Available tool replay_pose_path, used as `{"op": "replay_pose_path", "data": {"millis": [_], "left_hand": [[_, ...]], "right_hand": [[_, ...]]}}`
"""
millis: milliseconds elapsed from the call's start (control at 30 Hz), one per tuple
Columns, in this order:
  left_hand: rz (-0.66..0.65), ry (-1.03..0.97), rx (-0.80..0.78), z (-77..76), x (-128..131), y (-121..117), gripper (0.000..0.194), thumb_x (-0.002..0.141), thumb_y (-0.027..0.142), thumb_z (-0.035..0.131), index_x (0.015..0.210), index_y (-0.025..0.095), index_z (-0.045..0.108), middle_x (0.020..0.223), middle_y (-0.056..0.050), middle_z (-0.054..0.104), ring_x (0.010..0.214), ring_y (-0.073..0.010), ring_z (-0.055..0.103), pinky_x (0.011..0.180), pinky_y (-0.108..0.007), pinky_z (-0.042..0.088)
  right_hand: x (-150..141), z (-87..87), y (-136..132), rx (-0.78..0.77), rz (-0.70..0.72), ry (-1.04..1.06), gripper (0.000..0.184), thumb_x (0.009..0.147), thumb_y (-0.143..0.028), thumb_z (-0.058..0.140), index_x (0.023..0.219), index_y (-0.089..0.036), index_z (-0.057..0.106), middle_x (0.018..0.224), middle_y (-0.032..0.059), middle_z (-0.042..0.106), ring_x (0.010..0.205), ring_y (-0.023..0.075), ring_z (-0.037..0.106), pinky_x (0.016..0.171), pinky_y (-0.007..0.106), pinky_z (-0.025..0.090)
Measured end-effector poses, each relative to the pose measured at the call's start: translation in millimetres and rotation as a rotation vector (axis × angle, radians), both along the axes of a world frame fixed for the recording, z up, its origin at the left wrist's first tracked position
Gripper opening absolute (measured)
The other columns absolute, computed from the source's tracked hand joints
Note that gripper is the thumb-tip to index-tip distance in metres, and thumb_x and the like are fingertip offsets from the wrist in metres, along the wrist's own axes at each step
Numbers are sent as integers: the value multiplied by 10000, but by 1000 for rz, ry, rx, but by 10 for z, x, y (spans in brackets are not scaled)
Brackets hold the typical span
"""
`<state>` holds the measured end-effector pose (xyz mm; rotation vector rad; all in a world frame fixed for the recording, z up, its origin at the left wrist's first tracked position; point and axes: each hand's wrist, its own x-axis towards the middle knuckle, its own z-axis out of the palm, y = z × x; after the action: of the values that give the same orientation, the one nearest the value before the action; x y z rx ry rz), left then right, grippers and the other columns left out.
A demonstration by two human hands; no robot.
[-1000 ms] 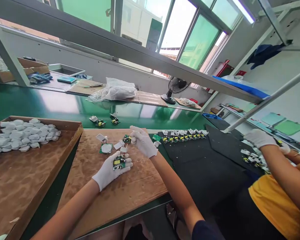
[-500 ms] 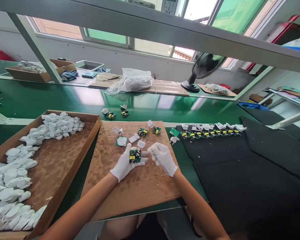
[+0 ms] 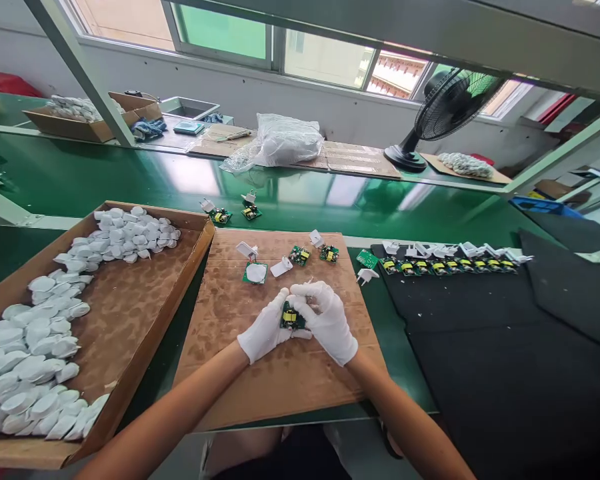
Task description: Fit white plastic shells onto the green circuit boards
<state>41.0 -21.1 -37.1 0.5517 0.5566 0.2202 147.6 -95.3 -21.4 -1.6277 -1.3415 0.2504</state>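
Observation:
My left hand (image 3: pixel 267 328), in a white glove, is closed around a small green circuit board (image 3: pixel 293 319) with a yellow-wrapped component facing up. My right hand (image 3: pixel 329 321), gloved too, reaches over the board's top edge. Its thumb and fingers are pinched together there, and they hide what they grip. The white plug part joined to this board is covered by those fingers. Beyond the hands, on the cardboard sheet (image 3: pixel 220 347), lie a board with a white round pad (image 3: pixel 256 273), a white plug piece (image 3: pixel 281 267) and two boards with yellow components (image 3: pixel 299 255).
At left stands a cardboard tray (image 3: pixel 145 347) holding many white pads (image 3: pixel 45 340). A row of boards with plugs (image 3: pixel 445 267) lines the black mat (image 3: pixel 480 353) at right. Two more assemblies (image 3: pixel 251 211) sit on the green bench behind. A fan (image 3: pixel 405 157) stands further back.
My right hand has moved left onto the board and now covers its white plug part. The left hand still holds the board. The camera view has shifted slightly.

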Motion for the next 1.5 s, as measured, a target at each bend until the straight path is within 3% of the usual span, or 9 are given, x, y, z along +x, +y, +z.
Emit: {"op": "replay_pose_path", "data": {"millis": [167,300,567,733,933,1100,1267,1400,1500], "left_hand": [[72,59,27,-2,-8,-15,292,859,456,399,925,221,560,830,-27,615,758,-165,573,600,-238,487],[98,-21,-35,-5,-51,2,272,877,425,382,841,223,561,737,10,585,602,-105,516,542,-192,448],[216,17,29,-84,-9,12,271,845,396,464,906,172,603,818,-31,657,825,-174,602,748,-276,479],[76,34,-29,-32,-27,56,376,809,498,487,940,164,595,907,-36,655,900,-193,584,730,-284,479],[-21,29,180,66,-81,15,287,720,357,659,907,145,612,925,-56,653,931,-189,557,771,-257,441],[-4,2,195,55,-64,56,317,682,363,690,879,136,588,821,-36,628,796,-166,576,700,-259,448],[-78,-2,291,39,-102,82,269,737,380,631,839,136,586,767,-20,595,720,-133,539,623,-221,422],[-74,11,217,54,-122,37,266,703,361,663,872,169,586,807,-11,602,762,-149,545,636,-232,428],[-14,34,230,46,-97,11,282,693,390,667,835,159,590,816,-25,611,792,-159,541,672,-246,430]], "right_hand": [[22,-115,44,59,33,-276,199,831,-281,563,1011,-276,648,873,0,689,895,173,573,893,346,417],[70,-137,18,69,58,-359,229,829,-347,543,1021,-278,649,1087,6,641,1119,202,478,1000,387,344],[31,-148,-24,-100,131,-589,811,613,-600,658,1299,-229,434,1374,80,408,1306,311,256,1093,515,49],[70,-189,-13,-76,126,-557,606,681,-458,649,1212,-217,482,1190,75,567,1248,266,370,1096,505,33],[99,-153,-38,-80,166,-535,421,733,-382,607,1118,-228,536,1131,56,601,1234,243,391,1101,479,50],[60,-141,-51,-142,188,-519,847,617,-500,688,1327,-180,355,1335,117,439,1313,290,263,1098,500,49],[92,-99,-54,-154,126,-488,1029,566,-569,702,1389,-149,249,1366,142,388,1315,309,252,1098,505,30],[126,-121,-59,-172,191,-605,757,631,-580,654,1280,-244,453,1337,74,449,1316,315,237,1086,531,-26],[105,-156,-60,-153,165,-621,631,700,-521,619,1252,-248,482,1302,59,489,1303,292,272,1095,508,-33]]}}
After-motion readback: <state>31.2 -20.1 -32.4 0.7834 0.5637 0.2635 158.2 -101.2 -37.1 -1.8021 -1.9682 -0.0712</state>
